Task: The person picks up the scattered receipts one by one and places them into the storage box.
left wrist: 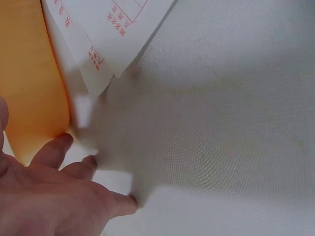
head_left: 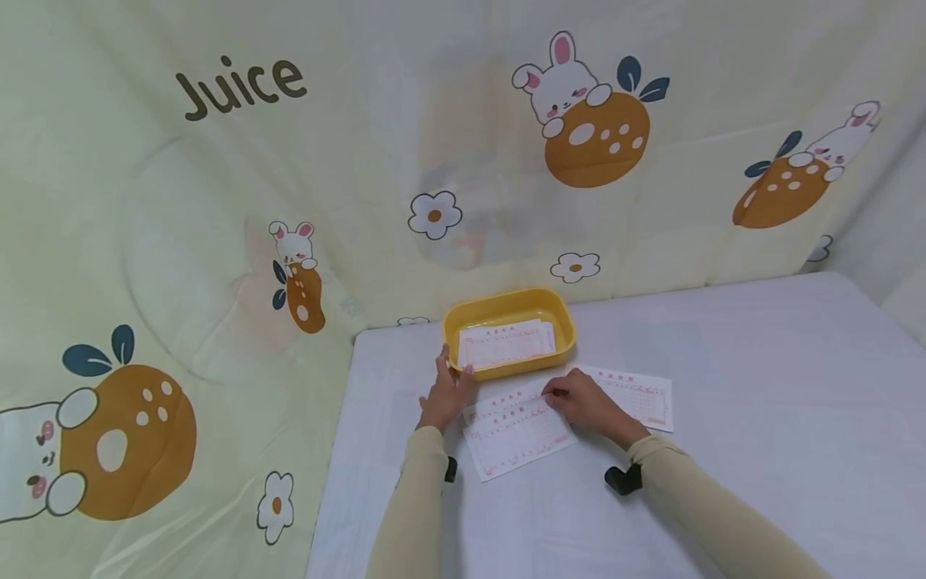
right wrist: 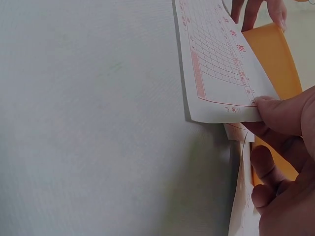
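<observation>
In the head view my right hand (head_left: 582, 402) pinches the upper right corner of a white receipt (head_left: 517, 438) with red print. The right wrist view shows this receipt (right wrist: 216, 64) gripped between thumb and finger, its corner raised off the tablecloth. Another receipt (head_left: 506, 400) lies partly beneath it, and one more receipt (head_left: 640, 398) is half hidden behind the right hand. My left hand (head_left: 446, 396) touches the front left corner of a yellow tray (head_left: 506, 372), fingers spread and fairly straight in the left wrist view. Several receipts (head_left: 499, 343) lie inside the tray.
A white cloth covers the table (head_left: 760, 418). Behind the tray hangs a pale curtain (head_left: 347, 161) printed with rabbits and oranges; it also runs along the left side. Each wrist wears a small black device, such as the right one (head_left: 624, 480).
</observation>
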